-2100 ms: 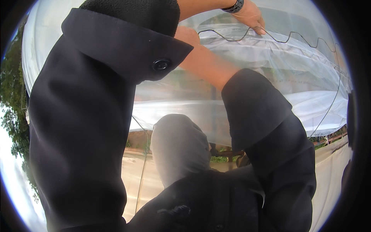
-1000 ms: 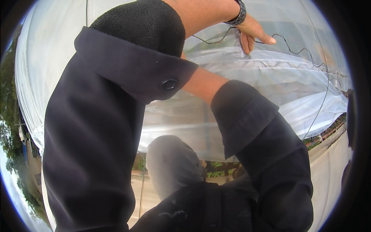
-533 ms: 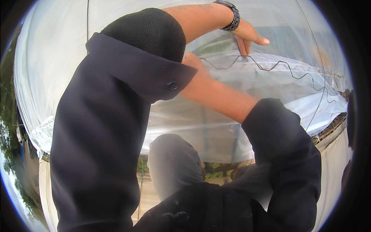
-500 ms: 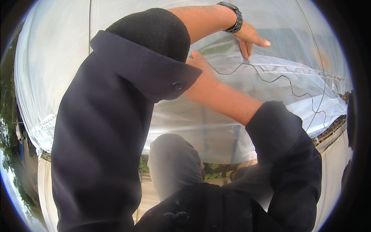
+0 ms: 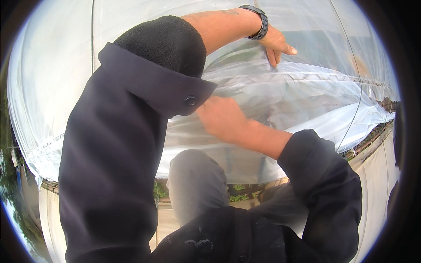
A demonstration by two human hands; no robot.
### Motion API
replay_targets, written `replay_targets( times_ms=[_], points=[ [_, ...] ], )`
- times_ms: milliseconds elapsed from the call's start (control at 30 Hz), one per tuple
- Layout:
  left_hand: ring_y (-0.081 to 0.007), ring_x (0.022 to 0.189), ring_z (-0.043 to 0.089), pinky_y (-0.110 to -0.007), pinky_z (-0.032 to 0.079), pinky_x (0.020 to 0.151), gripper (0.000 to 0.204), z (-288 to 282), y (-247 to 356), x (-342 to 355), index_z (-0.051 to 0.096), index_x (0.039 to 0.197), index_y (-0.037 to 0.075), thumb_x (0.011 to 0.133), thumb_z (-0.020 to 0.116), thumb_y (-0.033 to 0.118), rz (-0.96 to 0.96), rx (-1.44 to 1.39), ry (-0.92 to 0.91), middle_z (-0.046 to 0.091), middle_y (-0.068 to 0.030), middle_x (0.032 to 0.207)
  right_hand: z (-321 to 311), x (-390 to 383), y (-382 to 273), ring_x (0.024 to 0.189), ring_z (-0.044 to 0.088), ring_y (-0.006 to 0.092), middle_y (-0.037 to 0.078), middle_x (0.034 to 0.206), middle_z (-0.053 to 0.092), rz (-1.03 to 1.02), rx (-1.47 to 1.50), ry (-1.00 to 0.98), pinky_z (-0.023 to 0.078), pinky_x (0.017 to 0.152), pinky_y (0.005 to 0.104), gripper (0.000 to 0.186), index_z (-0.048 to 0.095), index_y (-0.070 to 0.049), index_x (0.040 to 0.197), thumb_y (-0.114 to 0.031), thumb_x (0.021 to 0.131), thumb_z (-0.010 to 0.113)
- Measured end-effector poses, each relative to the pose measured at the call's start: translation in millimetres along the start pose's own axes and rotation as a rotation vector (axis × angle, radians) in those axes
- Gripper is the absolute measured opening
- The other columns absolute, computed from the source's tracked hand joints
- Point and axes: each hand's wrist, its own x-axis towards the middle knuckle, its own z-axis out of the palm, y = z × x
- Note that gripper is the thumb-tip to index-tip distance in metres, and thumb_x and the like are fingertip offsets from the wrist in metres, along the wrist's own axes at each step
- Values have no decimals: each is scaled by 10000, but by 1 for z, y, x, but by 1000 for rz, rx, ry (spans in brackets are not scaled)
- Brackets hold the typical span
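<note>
My left hand, with a dark link watch at its wrist, reaches across to the right over clear plastic film. One finger stretches out, and the digits below it bend down and touch the film at a folded ridge. My right hand is closed beneath my left forearm, near the buttoned cuff. Its fingertips are partly hidden, so what it grips cannot be made out. A zigzag wire line shows along the film's seam to the right.
A loose, whitish film edge droops at the right. Thin dark cords run down the sheet. My grey-trousered knee is close below. Beige fabric and greenery lie beneath the film, with trees at far left.
My right hand has drawn down toward me and turned into a fist. The loose zigzag wire that trailed right from it no longer shows. My left hand has shifted slightly left in view.
</note>
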Motion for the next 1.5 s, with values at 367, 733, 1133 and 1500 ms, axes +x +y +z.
replay_targets(
  times_ms=[367, 733, 1133, 1500],
  points=[
    [-249, 1442, 453, -459, 266, 1249, 830, 3, -12, 4, 718, 1313, 120, 998, 254, 732, 58, -9, 36, 710, 67, 1315, -77, 55, 39, 853, 709, 370, 174, 830, 714, -50, 77, -407, 530, 716, 504, 200, 621, 0, 1062, -81, 879, 628],
    [-251, 1475, 414, -532, 236, 1243, 878, 6, -9, -1, 706, 1334, 126, 974, 234, 773, 43, -56, 19, 692, 35, 1352, -103, 66, 50, 822, 691, 382, 193, 831, 682, 100, 133, -501, 522, 722, 501, 211, 606, -4, 892, -122, 833, 771],
    [-270, 1478, 404, -558, 206, 1252, 970, 2, -4, -3, 726, 1303, 118, 933, 195, 841, 13, -140, -16, 699, 20, 1341, -68, 55, 66, 772, 699, 372, 148, 746, 684, -61, 26, -87, 528, 657, 496, 191, 598, -29, 869, -105, 805, 761],
    [-276, 1464, 422, -509, 243, 1256, 994, 6, -2, -10, 752, 1254, 111, 932, 179, 858, 12, -133, 66, 735, 23, 1266, -56, 45, 72, 776, 680, 394, 165, 843, 679, 42, 78, -57, 518, 660, 509, 217, 570, -22, 907, -156, 851, 732]
  ],
)
